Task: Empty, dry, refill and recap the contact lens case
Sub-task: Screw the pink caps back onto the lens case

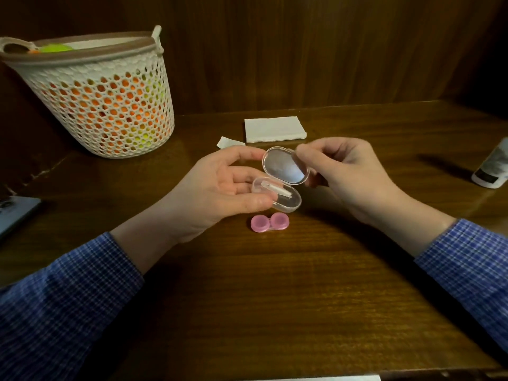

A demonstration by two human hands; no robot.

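A person's two forearms in blue checked sleeves (63, 306) reach in from 7 and 5 o'clock over a dark wooden table (275, 298). Nearest, just below the centre of the view, a pink contact lens case (269, 222) lies flat on the table with both round caps on. Directly above it, at 12 o'clock from the pink case, both hands hold a small clear plastic box (277, 195) off the table, its hinged mirrored lid (285, 165) standing open. The left hand (220, 191) curls around the box's lower half, thumb on its near edge, fingers behind. The right hand (343, 171) pinches the lid's right rim between thumb and forefinger. A thin white tool (276, 189) lies inside the lower half. Farther back at 12 o'clock sits a folded white tissue (275, 129), a smaller white scrap (229, 141) beside it. At 10 o'clock stands a white mesh basket (101, 100). At 3 o'clock a white bottle (492, 167) lies at the frame's edge.
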